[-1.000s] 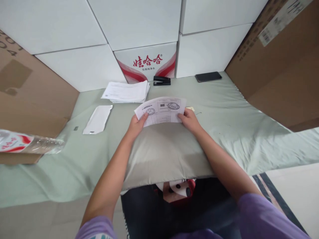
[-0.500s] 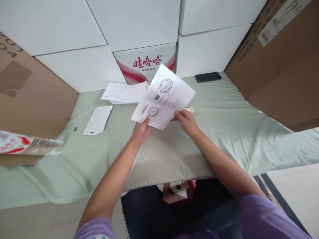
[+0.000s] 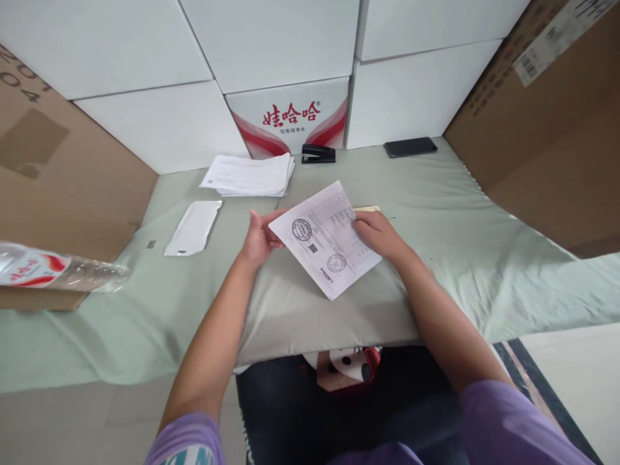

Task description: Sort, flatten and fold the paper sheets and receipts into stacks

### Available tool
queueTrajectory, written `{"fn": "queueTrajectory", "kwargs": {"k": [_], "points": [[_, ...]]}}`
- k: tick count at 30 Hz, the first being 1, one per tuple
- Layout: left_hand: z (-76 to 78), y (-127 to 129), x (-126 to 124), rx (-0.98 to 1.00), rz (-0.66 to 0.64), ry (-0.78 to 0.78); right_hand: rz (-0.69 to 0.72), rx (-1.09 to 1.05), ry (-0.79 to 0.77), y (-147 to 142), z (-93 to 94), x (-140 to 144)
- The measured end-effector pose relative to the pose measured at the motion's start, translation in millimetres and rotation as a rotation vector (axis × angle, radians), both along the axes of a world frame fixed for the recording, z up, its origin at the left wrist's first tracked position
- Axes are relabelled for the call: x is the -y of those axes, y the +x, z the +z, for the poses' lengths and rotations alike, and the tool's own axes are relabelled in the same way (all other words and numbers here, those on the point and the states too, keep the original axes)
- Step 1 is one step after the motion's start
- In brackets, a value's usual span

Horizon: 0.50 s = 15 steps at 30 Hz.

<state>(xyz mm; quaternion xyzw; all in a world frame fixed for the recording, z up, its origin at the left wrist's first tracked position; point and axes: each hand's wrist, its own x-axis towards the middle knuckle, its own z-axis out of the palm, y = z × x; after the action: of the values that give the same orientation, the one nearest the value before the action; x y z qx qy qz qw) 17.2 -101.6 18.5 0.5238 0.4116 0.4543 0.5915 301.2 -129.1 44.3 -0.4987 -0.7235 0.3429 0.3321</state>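
At the far left we see a plastic bottle point(image 3: 58, 274) lying on its side at the edge of the pale green cloth point(image 3: 484, 213) that covers the table, with a brown cardboard box point(image 3: 62, 168) behind it. Farther in, a flat white envelope point(image 3: 194, 227) lies on the cloth, apart from everything else. Behind it and a little to the right sits a stack of papers point(image 3: 249, 175), close to the wall of white boxes point(image 3: 145, 123).

Next comes our left hand point(image 3: 259, 236), thumb and fingers pinching the left corner of a printed sheet point(image 3: 325, 237). The sheet is turned at an angle, face up, with two round stamps showing, and it lies low over the grey pad point(image 3: 310, 310) in the middle of the table. Our right hand point(image 3: 380, 234) grips the sheet's right edge, fingers curled over the top of it. Just behind that hand a small tan slip point(image 3: 369, 208) peeks out on the cloth.

Toward the back, a black stapler point(image 3: 318, 154) stands in front of the red-and-white printed box point(image 3: 290, 116). To its right a dark phone point(image 3: 411, 146) lies flat near the wall. At the far right a large brown box point(image 3: 547, 123) leans over the cloth.
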Motion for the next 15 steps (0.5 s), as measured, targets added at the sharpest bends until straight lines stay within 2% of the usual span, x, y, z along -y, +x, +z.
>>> {"fn": "queueTrajectory", "kwargs": {"k": [3, 5, 8, 10, 12, 15], "points": [[10.1, -6.1, 1.7, -0.149, -0.067, 0.002, 0.072, 0.02, -0.058, 2.9, 3.5, -0.1], [11.4, -9.9, 0.2, -0.245, -0.099, -0.006, 0.124, -0.057, -0.145, 9.2, 5.6, -0.6], [5.4, -12.8, -6.1, -0.204, -0.016, 0.028, 0.156, -0.273, -0.28, 22.6, 3.8, -4.3], [-0.4, -13.1, -11.1, -0.115, 0.078, 0.069, 0.116, -0.411, -0.314, 28.8, -1.5, -8.4], [-4.9, -13.3, -14.9, -0.041, 0.149, 0.099, 0.032, -0.501, -0.283, 29.5, -8.3, -12.7], [-8.3, -14.8, -16.6, 0.015, 0.156, 0.141, -0.139, -0.522, -0.084, 22.2, -16.5, -16.2]]}}
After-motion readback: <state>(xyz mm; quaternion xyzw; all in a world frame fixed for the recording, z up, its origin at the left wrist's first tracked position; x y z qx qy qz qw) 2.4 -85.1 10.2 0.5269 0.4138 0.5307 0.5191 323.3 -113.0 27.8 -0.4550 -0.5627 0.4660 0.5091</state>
